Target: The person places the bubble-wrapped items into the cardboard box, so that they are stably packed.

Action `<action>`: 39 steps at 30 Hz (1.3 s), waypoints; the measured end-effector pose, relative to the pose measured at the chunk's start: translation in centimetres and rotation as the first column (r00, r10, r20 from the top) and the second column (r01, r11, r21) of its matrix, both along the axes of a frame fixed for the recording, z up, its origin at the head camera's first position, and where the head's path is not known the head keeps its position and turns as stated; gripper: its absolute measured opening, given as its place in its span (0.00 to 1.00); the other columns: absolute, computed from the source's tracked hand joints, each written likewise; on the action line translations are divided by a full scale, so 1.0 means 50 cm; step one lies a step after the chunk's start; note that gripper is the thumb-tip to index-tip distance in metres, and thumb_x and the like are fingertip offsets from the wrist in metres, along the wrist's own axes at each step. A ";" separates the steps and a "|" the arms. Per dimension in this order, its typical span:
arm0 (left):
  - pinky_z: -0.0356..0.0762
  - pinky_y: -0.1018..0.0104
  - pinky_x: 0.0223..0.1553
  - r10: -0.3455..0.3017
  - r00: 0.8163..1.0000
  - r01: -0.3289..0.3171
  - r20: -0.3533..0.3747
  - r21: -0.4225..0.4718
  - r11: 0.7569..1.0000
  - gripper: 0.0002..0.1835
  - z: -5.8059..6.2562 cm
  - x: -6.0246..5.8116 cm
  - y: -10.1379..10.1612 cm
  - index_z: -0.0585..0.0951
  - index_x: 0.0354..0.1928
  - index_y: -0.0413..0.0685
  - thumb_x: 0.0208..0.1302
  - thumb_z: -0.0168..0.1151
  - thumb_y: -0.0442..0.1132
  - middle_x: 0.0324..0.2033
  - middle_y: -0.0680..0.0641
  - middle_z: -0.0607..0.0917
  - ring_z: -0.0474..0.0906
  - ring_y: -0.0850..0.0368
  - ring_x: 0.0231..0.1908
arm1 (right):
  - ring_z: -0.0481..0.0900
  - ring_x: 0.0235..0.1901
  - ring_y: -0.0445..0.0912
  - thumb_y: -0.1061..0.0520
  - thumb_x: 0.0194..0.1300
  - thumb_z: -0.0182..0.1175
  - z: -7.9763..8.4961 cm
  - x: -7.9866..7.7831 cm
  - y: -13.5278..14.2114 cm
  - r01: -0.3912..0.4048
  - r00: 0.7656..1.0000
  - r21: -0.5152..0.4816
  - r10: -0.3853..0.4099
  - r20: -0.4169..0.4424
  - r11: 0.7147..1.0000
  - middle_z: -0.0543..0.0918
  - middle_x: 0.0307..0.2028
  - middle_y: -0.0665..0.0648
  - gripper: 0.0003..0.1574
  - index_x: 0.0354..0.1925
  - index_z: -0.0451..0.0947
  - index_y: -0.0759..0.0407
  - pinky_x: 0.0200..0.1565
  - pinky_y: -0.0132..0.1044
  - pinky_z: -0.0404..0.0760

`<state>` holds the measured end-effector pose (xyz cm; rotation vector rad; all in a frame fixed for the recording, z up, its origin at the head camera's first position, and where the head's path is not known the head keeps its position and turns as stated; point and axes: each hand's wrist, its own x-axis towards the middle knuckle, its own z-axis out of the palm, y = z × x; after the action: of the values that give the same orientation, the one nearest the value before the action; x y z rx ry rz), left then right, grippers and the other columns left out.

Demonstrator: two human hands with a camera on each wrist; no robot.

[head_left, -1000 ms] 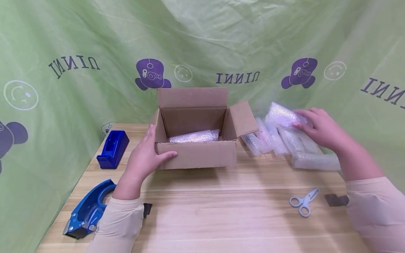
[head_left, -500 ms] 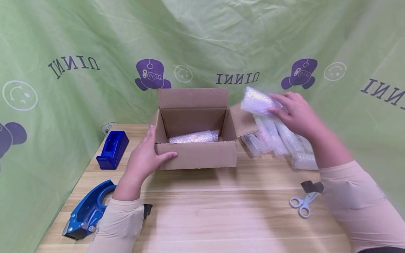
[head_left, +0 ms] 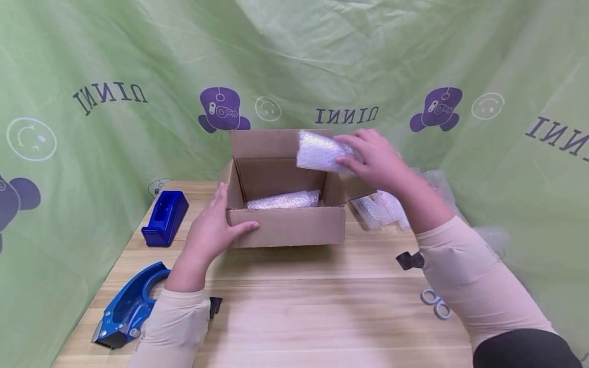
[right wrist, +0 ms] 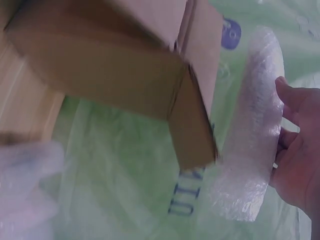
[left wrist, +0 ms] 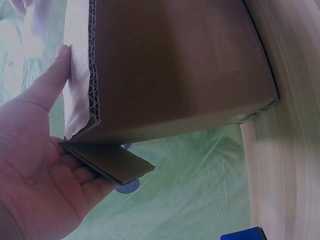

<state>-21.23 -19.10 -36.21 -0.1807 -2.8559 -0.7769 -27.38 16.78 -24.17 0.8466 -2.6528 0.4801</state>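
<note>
A cardboard box [head_left: 286, 227] stands with its top flaps raised or spread. My left hand [head_left: 209, 229] grips its near left corner, thumb on the front; in the left wrist view the left hand's fingers [left wrist: 82, 175] bend behind a side flap [left wrist: 111, 161]. One bubble-wrapped bundle [head_left: 282, 200] lies inside. Above the box's right side, my right hand [head_left: 375, 159] holds another bubble-wrapped bundle [head_left: 320, 152] between thumb and fingers. In the right wrist view this long bundle [right wrist: 254, 122] is apart from the box; its contents cannot be told.
Several more bubble-wrapped bundles [head_left: 375, 210] lie right of the box, partly behind my right arm. A blue desktop tape dispenser [head_left: 164, 219] and a blue hand-held tape dispenser [head_left: 126, 306] lie left. Scissors [head_left: 436, 303] are partly under the right sleeve. A green curtain [head_left: 294, 61] hangs behind.
My right hand has carried the bubble-wrapped bundle left from the pile to above the box, its arm now covering part of the scissors. My left hand stays on the box.
</note>
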 end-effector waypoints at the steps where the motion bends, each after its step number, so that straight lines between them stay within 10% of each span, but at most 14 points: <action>1: 0.58 0.37 0.68 0.001 1.000 -0.001 0.001 -0.001 1.000 0.67 0.000 0.000 0.000 0.42 0.78 0.46 0.48 0.64 0.74 0.78 0.40 0.44 0.50 0.35 0.74 | 0.67 0.60 0.57 0.45 0.70 0.59 -0.001 -0.001 -0.012 -0.011 1.000 0.007 0.011 0.005 1.000 0.75 0.57 0.62 0.32 0.68 0.69 0.53 0.64 0.58 0.64; 19: 0.57 0.36 0.68 -0.001 1.000 0.001 0.000 0.003 1.000 0.67 0.000 -0.003 -0.002 0.42 0.78 0.46 0.48 0.64 0.75 0.78 0.40 0.44 0.50 0.35 0.74 | 0.68 0.57 0.49 0.39 0.67 0.60 -0.058 -0.011 -0.166 -0.124 0.991 0.069 0.120 0.061 0.990 0.77 0.56 0.53 0.34 0.67 0.71 0.47 0.61 0.47 0.67; 39: 0.60 0.35 0.66 -0.001 1.000 0.001 -0.006 0.012 1.000 0.67 -0.005 -0.004 -0.001 0.43 0.79 0.47 0.48 0.64 0.76 0.77 0.40 0.46 0.53 0.34 0.73 | 0.72 0.57 0.49 0.37 0.67 0.60 -0.137 -0.022 -0.202 -0.131 0.987 0.189 0.110 0.122 0.973 0.78 0.55 0.53 0.33 0.65 0.74 0.47 0.58 0.47 0.71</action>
<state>-21.45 -19.16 -36.46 -0.1826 -2.8455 -0.7917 -28.50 6.67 -31.02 1.0739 -2.7961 0.3047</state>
